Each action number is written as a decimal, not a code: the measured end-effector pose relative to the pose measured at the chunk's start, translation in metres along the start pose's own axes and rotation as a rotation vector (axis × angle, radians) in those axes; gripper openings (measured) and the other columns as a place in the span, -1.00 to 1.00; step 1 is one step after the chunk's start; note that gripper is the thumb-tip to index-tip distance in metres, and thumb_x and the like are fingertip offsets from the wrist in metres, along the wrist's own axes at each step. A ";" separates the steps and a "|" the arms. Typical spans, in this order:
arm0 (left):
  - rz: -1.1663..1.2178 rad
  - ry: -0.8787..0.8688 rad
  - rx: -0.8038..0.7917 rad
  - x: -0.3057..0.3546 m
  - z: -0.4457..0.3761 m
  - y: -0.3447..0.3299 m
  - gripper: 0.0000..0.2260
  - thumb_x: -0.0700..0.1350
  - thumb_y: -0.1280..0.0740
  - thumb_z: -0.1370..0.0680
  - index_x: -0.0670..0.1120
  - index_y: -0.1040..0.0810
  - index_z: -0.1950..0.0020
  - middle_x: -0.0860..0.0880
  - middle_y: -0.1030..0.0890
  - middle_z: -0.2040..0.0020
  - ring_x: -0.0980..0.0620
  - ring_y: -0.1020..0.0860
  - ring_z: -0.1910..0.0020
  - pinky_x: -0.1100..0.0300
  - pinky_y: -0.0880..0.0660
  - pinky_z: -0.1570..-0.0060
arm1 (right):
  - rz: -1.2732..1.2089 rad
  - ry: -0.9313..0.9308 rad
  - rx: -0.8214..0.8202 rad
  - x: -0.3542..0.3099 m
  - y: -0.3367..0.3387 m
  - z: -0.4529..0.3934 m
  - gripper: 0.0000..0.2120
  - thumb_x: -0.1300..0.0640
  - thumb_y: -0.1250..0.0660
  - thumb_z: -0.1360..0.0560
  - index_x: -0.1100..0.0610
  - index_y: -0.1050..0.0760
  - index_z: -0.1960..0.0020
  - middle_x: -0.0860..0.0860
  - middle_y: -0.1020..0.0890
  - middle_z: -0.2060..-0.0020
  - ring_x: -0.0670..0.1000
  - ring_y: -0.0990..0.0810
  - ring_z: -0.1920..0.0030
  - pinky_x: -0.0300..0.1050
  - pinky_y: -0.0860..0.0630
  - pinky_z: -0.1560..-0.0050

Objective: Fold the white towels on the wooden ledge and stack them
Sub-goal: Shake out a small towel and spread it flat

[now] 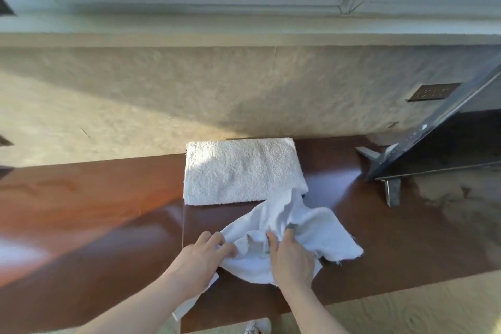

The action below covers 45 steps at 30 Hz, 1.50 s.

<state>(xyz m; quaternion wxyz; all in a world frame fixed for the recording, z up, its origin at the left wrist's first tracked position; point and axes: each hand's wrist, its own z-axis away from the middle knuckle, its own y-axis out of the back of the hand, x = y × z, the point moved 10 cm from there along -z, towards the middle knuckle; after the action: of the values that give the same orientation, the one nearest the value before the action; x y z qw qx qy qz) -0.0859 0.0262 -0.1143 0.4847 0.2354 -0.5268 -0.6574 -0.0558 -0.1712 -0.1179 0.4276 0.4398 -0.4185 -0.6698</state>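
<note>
While my fingers point(225, 245) are curling into the near-left edge of the crumpled thin white terry towel point(303, 238), my left hand point(202, 257) is pinching a fold of it and my right hand point(291, 255) is gripping the bunched cloth at its middle, fingers closed on the fabric. Both hands are sitting on the near half of the towel, so the loose cloth is spreading away from them, up and to the right, with one ragged corner lying out past my right hand. A strip of the same cloth is trailing under my left wrist and hanging over the near edge of the glossy reddish-brown wooden ledge point(95, 211). I am judging that its long axis is running from near-left to far-right, and that my right hand is the nearer one to that free corner for pulling it flat.

Just beyond, the neatly folded thick white towel point(238, 171) is lying flat against the textured beige wall point(162, 89), its long side across my view; the crumpled towel's far tip is overlapping its near-right corner. I am counting two towels: one folded, one not yet folded. A dark screen on metal feet point(393, 190) is standing to the right.
</note>
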 end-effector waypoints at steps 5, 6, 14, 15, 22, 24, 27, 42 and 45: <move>-0.037 0.025 0.005 -0.078 0.101 -0.012 -0.28 -0.04 -0.61 -0.15 0.28 -0.38 -0.21 0.16 -0.41 -0.04 0.06 -0.51 0.09 0.27 -0.36 0.49 | 0.016 0.104 -0.051 -0.111 -0.022 0.072 -0.54 -0.26 0.07 -0.67 0.08 -0.38 -0.17 0.04 -0.70 0.03 0.10 -0.68 -0.01 -0.06 -0.39 0.20; -0.021 0.026 0.025 -0.095 0.124 -0.012 -0.30 -0.07 -0.58 -0.23 0.28 -0.35 -0.26 0.14 -0.40 -0.09 0.03 -0.52 0.01 0.22 -0.45 0.42 | 0.033 0.129 -0.044 -0.137 -0.026 0.087 -0.53 -0.25 0.07 -0.68 0.09 -0.39 -0.17 0.05 -0.70 0.02 0.11 -0.68 -0.02 -0.05 -0.41 0.19; -0.010 0.155 0.150 -0.238 0.284 -0.006 -0.17 -0.02 -0.69 0.00 0.22 -0.49 -0.22 0.19 -0.44 -0.07 0.12 -0.46 0.08 0.28 -0.50 0.36 | 0.026 0.343 -0.036 -0.338 -0.056 0.163 -0.55 -0.24 0.05 -0.68 0.08 -0.41 -0.13 0.05 -0.70 0.07 0.13 -0.66 0.00 -0.03 -0.35 0.21; -0.011 0.171 0.171 -0.255 0.295 -0.003 -0.17 -0.05 -0.69 -0.01 0.21 -0.50 -0.23 0.18 -0.45 -0.09 0.11 -0.45 0.06 0.27 -0.50 0.34 | 0.032 0.369 -0.008 -0.360 -0.056 0.165 -0.54 -0.24 0.06 -0.68 0.09 -0.41 -0.15 0.06 -0.70 0.07 0.14 -0.67 0.00 -0.01 -0.38 0.20; 0.054 0.332 0.316 -0.366 0.335 0.012 -0.18 -0.22 -0.66 -0.13 0.13 -0.44 -0.31 0.09 -0.49 -0.20 -0.05 -0.53 -0.09 0.05 -0.60 0.10 | -0.034 0.531 0.142 -0.484 -0.084 0.145 -0.57 -0.24 -0.03 -0.66 0.04 -0.44 -0.27 0.01 -0.72 0.17 0.08 -0.72 0.15 -0.10 -0.52 0.26; 0.001 0.384 0.320 -0.398 0.337 0.008 -0.18 -0.27 -0.63 -0.12 0.11 -0.45 -0.31 0.05 -0.50 -0.24 -0.08 -0.55 -0.12 0.00 -0.59 0.05 | -0.068 0.601 0.207 -0.517 -0.103 0.136 -0.66 -0.15 -0.20 -0.64 0.10 -0.54 -0.12 0.02 -0.69 0.32 0.10 -0.69 0.31 -0.11 -0.50 0.39; -0.012 0.496 0.269 -0.451 0.340 -0.020 -0.25 -0.32 -0.56 -0.13 0.09 -0.50 -0.27 0.00 -0.52 -0.31 -0.09 -0.45 -0.27 -0.08 -0.55 -0.15 | -0.172 0.685 0.204 -0.551 -0.150 0.123 -0.67 -0.12 -0.25 -0.60 0.15 -0.54 0.02 0.03 -0.64 0.35 0.09 -0.65 0.36 -0.09 -0.52 0.39; 0.396 0.776 0.161 -0.536 0.337 -0.118 -0.54 -0.09 -0.46 -0.50 0.08 -0.52 -0.39 0.02 -0.37 -0.54 -0.09 -0.41 -0.47 -0.09 -0.50 -0.27 | 0.173 0.729 0.041 -0.628 -0.261 0.107 -0.35 -0.01 -0.44 -0.49 0.13 -0.34 -0.50 0.14 -0.49 -0.38 0.18 -0.51 -0.35 0.20 -0.53 -0.20; 0.294 0.818 0.185 -0.561 0.354 -0.129 -0.47 -0.03 -0.66 -0.25 -0.01 -0.61 -0.17 -0.03 -0.59 -0.18 -0.14 -0.62 -0.08 -0.06 -0.60 0.05 | 0.190 0.676 0.125 -0.635 -0.259 0.106 -0.47 0.18 -0.52 -0.41 0.13 -0.47 -0.33 0.15 -0.60 -0.13 0.21 -0.60 -0.13 0.17 -0.55 -0.01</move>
<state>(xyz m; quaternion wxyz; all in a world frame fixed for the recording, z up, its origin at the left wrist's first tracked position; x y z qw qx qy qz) -0.1916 0.6842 -0.2275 0.7185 0.4412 -0.3760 -0.3843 -0.0519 0.5193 -0.1856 0.5745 0.6210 -0.3328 -0.4166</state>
